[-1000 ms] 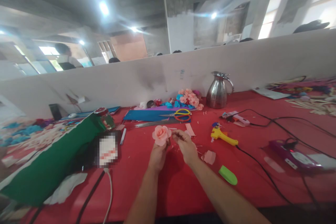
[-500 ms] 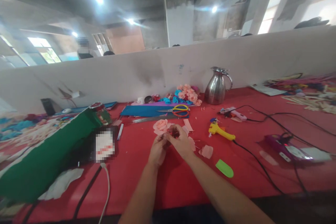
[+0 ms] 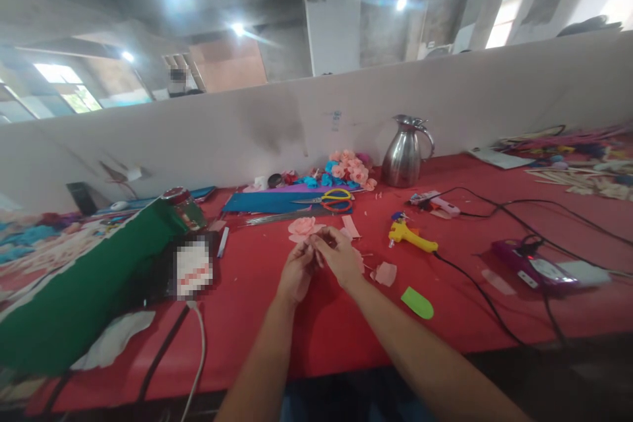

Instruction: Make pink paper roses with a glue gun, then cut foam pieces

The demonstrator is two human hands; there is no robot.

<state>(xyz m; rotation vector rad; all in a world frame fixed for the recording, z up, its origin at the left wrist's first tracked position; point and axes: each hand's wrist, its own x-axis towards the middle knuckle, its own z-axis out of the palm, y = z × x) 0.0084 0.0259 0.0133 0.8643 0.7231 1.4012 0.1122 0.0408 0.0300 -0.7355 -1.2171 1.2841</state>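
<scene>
A pink paper flower [image 3: 302, 229] sits at the far side of my hands, its petals spread above my fingertips. My left hand [image 3: 297, 271] is closed round the flower's base from below. My right hand [image 3: 337, 256] pinches at the same spot, with thumb and fingers meeting the left fingertips. The stem and the exact point of grip are hidden by the fingers. Loose pink paper petals [image 3: 384, 273] lie just right of my right hand, beside a pink paper strip [image 3: 350, 227].
On the red table [image 3: 341, 343] to the right are a yellow glue gun [image 3: 413, 237] with its cord, a green piece [image 3: 417, 302] and a purple power strip [image 3: 534, 266]. Behind are scissors [image 3: 333, 201], finished flowers [image 3: 351, 170] and a steel jug [image 3: 403, 155]. A green box [image 3: 93, 283] stands left.
My right fingers have drawn in closer to the left fingertips at the flower's base. The flower appears tilted differently, showing more from the side. The whole view has shifted slightly.
</scene>
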